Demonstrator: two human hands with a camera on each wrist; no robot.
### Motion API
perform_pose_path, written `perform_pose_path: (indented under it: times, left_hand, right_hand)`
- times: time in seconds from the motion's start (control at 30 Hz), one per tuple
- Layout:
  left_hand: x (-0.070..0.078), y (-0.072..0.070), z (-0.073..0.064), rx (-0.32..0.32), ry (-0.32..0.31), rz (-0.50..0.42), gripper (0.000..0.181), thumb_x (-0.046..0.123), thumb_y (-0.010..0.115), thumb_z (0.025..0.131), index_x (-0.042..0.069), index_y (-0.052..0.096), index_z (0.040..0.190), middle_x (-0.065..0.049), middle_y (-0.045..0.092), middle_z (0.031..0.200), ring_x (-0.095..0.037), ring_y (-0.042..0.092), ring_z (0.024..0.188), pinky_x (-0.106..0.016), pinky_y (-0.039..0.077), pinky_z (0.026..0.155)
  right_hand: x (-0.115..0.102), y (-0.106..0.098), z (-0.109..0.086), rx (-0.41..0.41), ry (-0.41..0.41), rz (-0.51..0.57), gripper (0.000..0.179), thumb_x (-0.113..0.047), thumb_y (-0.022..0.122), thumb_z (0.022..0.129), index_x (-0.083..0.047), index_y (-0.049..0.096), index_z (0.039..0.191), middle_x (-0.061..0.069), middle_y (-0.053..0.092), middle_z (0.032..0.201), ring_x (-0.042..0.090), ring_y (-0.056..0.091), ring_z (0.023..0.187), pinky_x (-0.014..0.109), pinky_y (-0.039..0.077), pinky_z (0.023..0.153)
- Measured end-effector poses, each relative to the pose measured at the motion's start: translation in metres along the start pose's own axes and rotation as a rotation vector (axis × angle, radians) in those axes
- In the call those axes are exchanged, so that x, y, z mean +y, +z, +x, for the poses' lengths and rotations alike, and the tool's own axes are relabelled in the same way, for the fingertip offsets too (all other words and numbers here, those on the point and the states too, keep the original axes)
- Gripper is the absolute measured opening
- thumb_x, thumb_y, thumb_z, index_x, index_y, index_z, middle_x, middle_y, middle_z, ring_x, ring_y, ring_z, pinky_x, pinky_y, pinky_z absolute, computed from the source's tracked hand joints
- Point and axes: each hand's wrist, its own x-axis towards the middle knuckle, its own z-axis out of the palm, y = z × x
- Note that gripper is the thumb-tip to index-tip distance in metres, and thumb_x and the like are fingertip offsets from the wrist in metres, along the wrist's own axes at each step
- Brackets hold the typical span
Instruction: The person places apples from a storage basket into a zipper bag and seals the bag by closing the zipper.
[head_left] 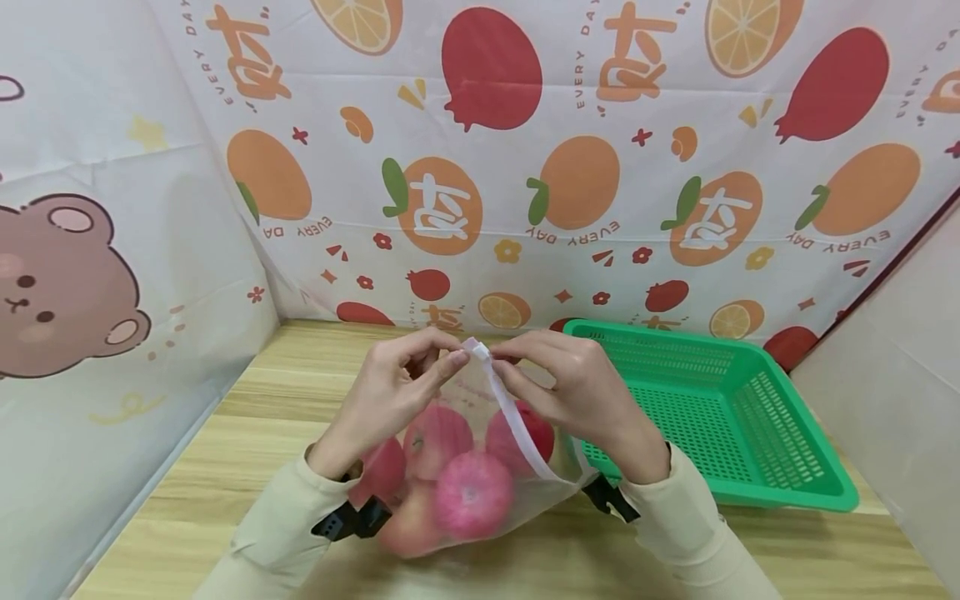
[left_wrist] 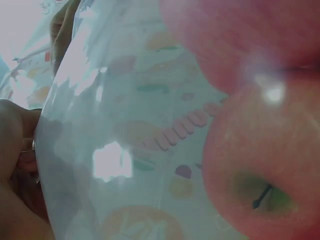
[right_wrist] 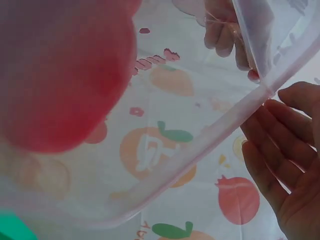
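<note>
A clear plastic zip bag (head_left: 536,504) with several pink-red apples (head_left: 474,493) inside sits on the table in front of me. A white zip strip (head_left: 517,427) runs along its opening, with a small white slider (head_left: 481,351) at the upper end. My left hand (head_left: 390,387) pinches the bag's top corner between thumb and fingers, beside the slider. From the other side, my right hand (head_left: 573,392) pinches the strip at the slider. In the left wrist view, an apple with a dark stem (left_wrist: 270,190) shows through the plastic. The right wrist view shows the right fingers (right_wrist: 270,172) against the strip.
A green plastic basket (head_left: 780,493) stands to the right of the bag, close to my right forearm. The wood-grain table (head_left: 262,425) meets a fruit-print cloth wall (head_left: 495,192) behind. A bear-print cloth (head_left: 67,283) hangs at the left.
</note>
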Motion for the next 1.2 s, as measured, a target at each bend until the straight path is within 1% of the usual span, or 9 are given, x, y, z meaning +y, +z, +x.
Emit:
perform_pose_path:
  times: [0.27,0.43,0.57,0.7,0.77,0.87,0.93,1.03,1.2]
  left_hand:
    - [0.006,0.004,0.000,0.075,0.189,0.042,0.013,0.003,0.076,0.090,0.015,0.074,0.096,0.006,0.040,0.057,-0.005,0.033,0.050,-0.020,0.028,0.047]
    - [0.011,0.006,0.000,0.135,0.288,0.185,0.019,0.002,0.080,0.084,0.017,0.075,0.095,0.008,0.042,0.059,-0.002,0.033,0.052,-0.016,0.025,0.049]
    - [0.013,0.006,-0.003,0.173,0.304,0.329,0.017,0.007,0.082,0.083,0.018,0.077,0.095,0.011,0.051,0.064,-0.001,0.039,0.053,-0.015,0.028,0.049]
    - [0.015,0.007,-0.006,0.169,0.261,0.431,0.004,0.021,0.077,0.092,0.018,0.075,0.093,0.010,0.054,0.069,0.000,0.041,0.054,-0.017,0.030,0.045]
    - [0.016,0.007,-0.007,0.165,0.240,0.458,0.013,0.031,0.071,0.096,0.019,0.073,0.091,0.008,0.051,0.072,0.000,0.039,0.054,-0.018,0.028,0.045]
    - [0.016,0.009,-0.007,0.169,0.237,0.411,0.013,0.028,0.071,0.096,0.017,0.073,0.090,0.005,0.051,0.078,-0.005,0.039,0.058,-0.018,0.029,0.049]
    - [0.016,0.011,-0.007,0.184,0.250,0.334,0.004,0.016,0.077,0.091,0.014,0.074,0.090,0.004,0.055,0.082,-0.008,0.045,0.064,-0.017,0.034,0.055]
    - [0.014,0.014,-0.006,0.213,0.276,0.241,0.014,0.000,0.081,0.083,0.010,0.074,0.090,0.003,0.060,0.083,-0.011,0.051,0.072,-0.020,0.038,0.067]
    - [0.014,0.017,-0.006,0.241,0.302,0.230,0.015,-0.001,0.081,0.082,0.010,0.075,0.089,0.004,0.064,0.081,-0.010,0.052,0.071,-0.025,0.036,0.068]
  right_hand:
    - [-0.004,0.000,0.007,0.026,0.002,0.021,0.023,-0.016,0.083,0.086,-0.008,0.078,0.107,0.000,0.077,0.096,0.008,0.072,0.083,0.023,0.059,0.074]
    - [-0.006,0.000,0.009,0.037,-0.016,-0.011,0.019,-0.017,0.084,0.085,-0.009,0.079,0.101,0.000,0.077,0.091,0.008,0.072,0.080,0.023,0.058,0.073]
    - [-0.006,0.001,0.010,0.047,-0.047,-0.066,0.016,-0.019,0.084,0.085,-0.010,0.078,0.098,-0.001,0.076,0.088,0.009,0.070,0.077,0.023,0.057,0.070]
    - [-0.006,0.002,0.010,0.062,-0.079,-0.117,0.017,-0.019,0.084,0.085,-0.009,0.078,0.097,-0.001,0.076,0.087,0.010,0.069,0.073,0.024,0.056,0.067]
    - [-0.006,0.003,0.010,0.065,-0.086,-0.130,0.017,-0.019,0.085,0.085,-0.009,0.078,0.097,0.000,0.076,0.086,0.011,0.069,0.072,0.024,0.056,0.067]
    - [-0.006,0.004,0.009,0.069,-0.089,-0.137,0.017,-0.019,0.085,0.085,-0.009,0.077,0.096,0.000,0.075,0.086,0.011,0.068,0.071,0.025,0.056,0.067]
    - [-0.006,0.005,0.008,0.067,-0.081,-0.127,0.017,-0.020,0.084,0.085,-0.009,0.077,0.097,-0.001,0.075,0.086,0.010,0.068,0.072,0.024,0.055,0.067]
    - [-0.007,0.005,0.007,0.060,-0.059,-0.107,0.017,-0.019,0.084,0.085,-0.009,0.077,0.097,-0.001,0.075,0.087,0.009,0.068,0.073,0.023,0.055,0.067]
    - [-0.007,0.005,0.005,0.051,-0.029,-0.072,0.018,-0.019,0.084,0.086,-0.009,0.077,0.099,-0.001,0.076,0.089,0.009,0.069,0.076,0.023,0.055,0.068]
